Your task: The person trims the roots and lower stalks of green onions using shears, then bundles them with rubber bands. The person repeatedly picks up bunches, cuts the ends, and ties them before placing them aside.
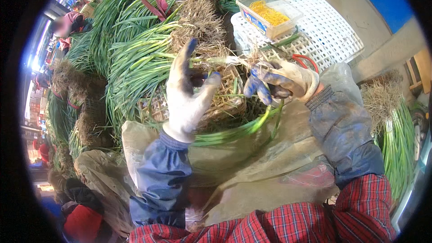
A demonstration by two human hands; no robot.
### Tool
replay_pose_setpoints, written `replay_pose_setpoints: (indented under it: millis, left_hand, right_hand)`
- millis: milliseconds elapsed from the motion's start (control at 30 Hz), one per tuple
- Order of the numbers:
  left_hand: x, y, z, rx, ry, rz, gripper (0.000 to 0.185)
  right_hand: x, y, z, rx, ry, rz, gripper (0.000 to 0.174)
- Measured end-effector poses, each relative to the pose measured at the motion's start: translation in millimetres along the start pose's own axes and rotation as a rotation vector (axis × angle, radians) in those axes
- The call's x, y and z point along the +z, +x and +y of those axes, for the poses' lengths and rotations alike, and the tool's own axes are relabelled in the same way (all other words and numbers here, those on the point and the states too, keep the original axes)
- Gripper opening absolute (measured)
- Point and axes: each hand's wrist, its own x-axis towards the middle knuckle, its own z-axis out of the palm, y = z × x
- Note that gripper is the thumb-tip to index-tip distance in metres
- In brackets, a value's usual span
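Note:
My left hand (pixel 189 98), in a white glove with dark, blue-stained fingers, is raised over the cut scraps with thumb and forefinger spread. I see nothing firmly held in it, though its curled fingers are partly hidden. My right hand (pixel 280 77), gloved likewise, closes around a few green onions. Their green leaves (pixel 243 133) curve below it towards my left wrist, over my lap. A white stem (pixel 231 60) with thin roots shows at the right fingertips. Beyond the left hand lies a heap of green onions (pixel 141 54), their brown roots (pixel 199 23) turned right.
A white perforated plastic crate (pixel 327 23) bears a clear tub (pixel 270 32) of yellow rubber bands (pixel 268 11). Red-handled cutters (pixel 305 60) lie beside my right hand. More green onions (pixel 393 135) stand at right. A person (pixel 69 23) is at far left.

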Motion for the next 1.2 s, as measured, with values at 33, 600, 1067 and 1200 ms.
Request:
replay_pose_setpoints:
  millis: [33,600,1067,1200]
  left_hand:
    - [-1.5,2.8,1.0,-0.025,-0.004,-0.107,0.065]
    - [-96.2,31.5,-96.8,-0.379,0.609,-0.204,0.02]
    - [16.9,-30.3,-47.3,-0.293,-0.648,-0.35,0.005]
    - [32.7,-33.5,-36.6,-0.224,-0.446,-0.475,0.008]
  right_hand:
    - [1.0,-1.9,-2.8,0.036,0.011,-0.025,0.036]
    - [-13.6,-5.9,20.6,-0.179,-0.055,0.142,0.035]
    - [22.7,12.4,32.9,0.005,0.069,-0.262,0.056]
    - [39.6,8.9,43.7,0.33,0.476,-0.428,0.054]
